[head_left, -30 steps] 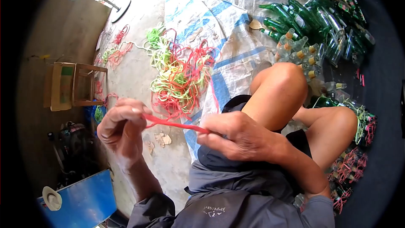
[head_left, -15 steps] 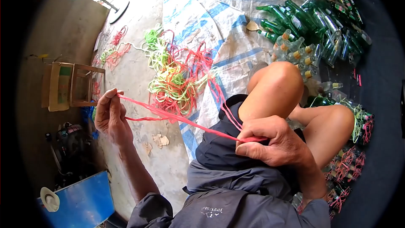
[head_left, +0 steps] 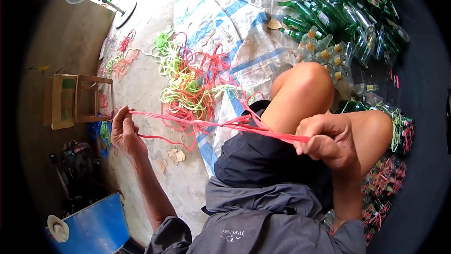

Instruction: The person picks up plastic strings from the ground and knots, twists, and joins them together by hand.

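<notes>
Several strands of pink plastic cord [head_left: 268,133] stretch between my two hands, above my lap. My left hand [head_left: 126,129] pinches one end between thumb and fingers at the left; a loose strand hangs in a curve beneath it. On the right, my right hand [head_left: 329,139] is closed round the other end, in front of my knee. The strands come together in what looks like a knot or crossing near the middle. Beyond them, a tangled heap of green and pink cord [head_left: 188,82] lies on the floor and the sheet's edge.
Green glass bottles [head_left: 324,17] lie piled at the upper right, beside clear bottles with yellowish tops [head_left: 324,54]. A blue-and-white striped sheet [head_left: 253,33] covers part of the floor. To the left are a wooden stool [head_left: 89,99] and a blue board [head_left: 96,223]. Netted bottles [head_left: 383,179] stand at right.
My right hand has moved right and slightly up, drawing the pink cord out straighter. My left hand keeps its pinch in nearly the same place.
</notes>
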A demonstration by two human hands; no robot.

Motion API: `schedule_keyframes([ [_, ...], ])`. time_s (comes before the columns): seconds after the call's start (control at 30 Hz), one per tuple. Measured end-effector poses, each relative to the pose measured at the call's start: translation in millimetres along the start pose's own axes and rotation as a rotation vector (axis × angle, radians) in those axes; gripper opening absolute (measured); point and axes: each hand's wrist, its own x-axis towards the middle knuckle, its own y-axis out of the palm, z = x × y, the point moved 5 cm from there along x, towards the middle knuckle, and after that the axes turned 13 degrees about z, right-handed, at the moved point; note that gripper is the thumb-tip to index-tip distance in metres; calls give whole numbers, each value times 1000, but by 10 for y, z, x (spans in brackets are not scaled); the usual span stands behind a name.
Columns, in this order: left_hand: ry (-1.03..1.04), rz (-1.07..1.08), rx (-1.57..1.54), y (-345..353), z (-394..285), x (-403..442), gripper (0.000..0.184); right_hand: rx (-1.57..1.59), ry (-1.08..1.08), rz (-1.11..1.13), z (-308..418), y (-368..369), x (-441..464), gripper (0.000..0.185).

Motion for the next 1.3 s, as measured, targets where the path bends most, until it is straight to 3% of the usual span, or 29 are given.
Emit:
schedule_keyframes([
  [0.13, -124, 81, -143, -76, 162, -104, 22, 85, -138, -80, 102, -110, -60, 24],
  [0.27, -301, 425, -239, -27, 290, -255, 24, 82, -304, -31, 212, -182, -176, 31],
  [0.33, -443, 544, -163, 44, 368, -376, 27, 43, -315, -13, 291, -164, -281, 32],
  [0.47, -615, 928, 96, 495, 407, -730, 25, 87, -410, 325, 406, -179, -422, 21],
  [0.53, -635, 1084, 161, 723, 602, -951, 25, 67, -420, 377, 462, -131, -488, 22],
  [0.6, -542, 1237, 548, 992, 508, -997, 26, 19, -406, 363, 533, -55, -561, 24],
  [0.7, -134, 1057, 382, 1431, 434, -971, 29, -48, -368, 294, 572, 80, -646, 28],
  [0.8, -5, 968, 174, 1871, 217, -901, 41, -61, -337, 311, 541, 138, -707, 26],
  [0.87, -53, 1062, 61, 2119, 204, -905, 48, -43, -342, 306, 514, 153, -741, 28],
  [1.03, -128, 1158, -70, 2490, 329, -950, 28, -24, -352, 261, 493, 113, -796, 30],
  [1.13, -39, 1090, -75, 2496, 355, -975, 24, -13, -361, 205, 455, 92, -862, 33],
  [1.17, -142, 1104, -57, 2478, 434, -986, 22, -10, -360, 198, 446, 88, -867, 33],
  [1.3, -169, 1033, -46, 2323, 588, -923, 18, -34, -357, 143, 426, 103, -853, 37],
])
